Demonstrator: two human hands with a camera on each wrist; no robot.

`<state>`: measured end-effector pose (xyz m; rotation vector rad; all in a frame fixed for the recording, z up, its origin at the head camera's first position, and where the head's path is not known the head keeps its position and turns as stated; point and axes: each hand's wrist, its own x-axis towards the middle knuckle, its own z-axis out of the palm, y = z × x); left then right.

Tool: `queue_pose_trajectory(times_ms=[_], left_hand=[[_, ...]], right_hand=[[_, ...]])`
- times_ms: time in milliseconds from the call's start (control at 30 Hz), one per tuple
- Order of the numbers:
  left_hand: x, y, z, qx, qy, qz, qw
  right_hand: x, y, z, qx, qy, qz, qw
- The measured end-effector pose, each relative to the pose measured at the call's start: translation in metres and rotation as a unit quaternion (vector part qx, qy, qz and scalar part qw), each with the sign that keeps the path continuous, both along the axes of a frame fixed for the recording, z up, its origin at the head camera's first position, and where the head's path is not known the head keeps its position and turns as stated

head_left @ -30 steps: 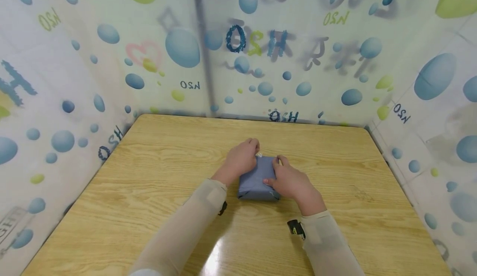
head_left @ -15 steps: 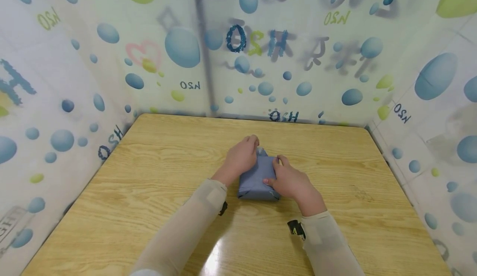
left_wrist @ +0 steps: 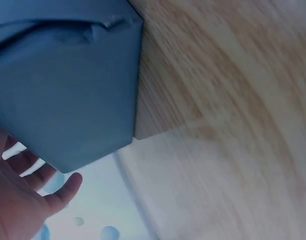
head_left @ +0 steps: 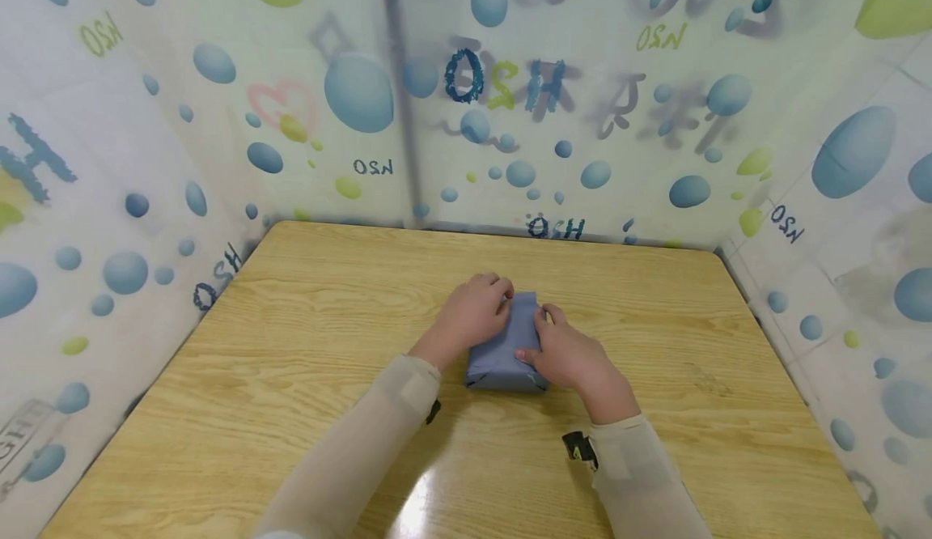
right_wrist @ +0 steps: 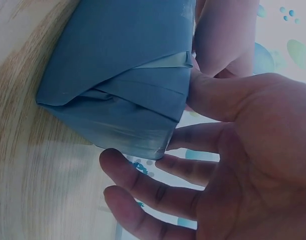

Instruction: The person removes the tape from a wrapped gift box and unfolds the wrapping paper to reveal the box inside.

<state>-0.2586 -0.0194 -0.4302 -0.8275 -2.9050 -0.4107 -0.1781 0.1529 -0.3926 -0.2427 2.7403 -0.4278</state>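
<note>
A small box wrapped in blue-grey paper lies on the wooden table in the head view. My left hand is at its far left corner, with curled fingers and thumb pinching the left edge of a raised paper flap. The fingertip contact is partly hidden. My right hand grips the box's right side, its thumb on top and its fingers toward the far right edge. In the right wrist view, folded paper covers one end, beside my right thumb. The left wrist view shows a plain paper side.
The wooden table has a light wood grain. Walls covered with a bubble-patterned sheet rise behind it and on both sides. A dark wrist device is strapped below the right sleeve.
The far paper flap, folded and crumpled earlier, now stands out straight beyond the box. My left fingers have shifted slightly right along it. My right hand has stayed in place.
</note>
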Motion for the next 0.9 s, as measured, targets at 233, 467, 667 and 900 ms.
queue_pose_trajectory(times_ms=[233,467,667,900], left_hand=[[0.014,0.004,0.005,-0.039,0.019,-0.071,0.9965],[0.024,0.004,0.011,-0.066,-0.002,-0.068,0.9955],[0.033,-0.002,0.009,-0.086,0.009,-0.036,0.9957],[0.051,-0.009,0.011,-0.107,0.005,0.007,0.9942]], right_hand=[[0.002,0.003,-0.001,-0.017,-0.010,-0.015,0.9997],[-0.002,0.016,-0.007,-0.074,-0.024,-0.047,0.9959],[-0.006,0.028,-0.009,-0.086,-0.021,-0.071,0.9935],[-0.007,0.027,-0.009,-0.062,0.039,-0.093,0.9930]])
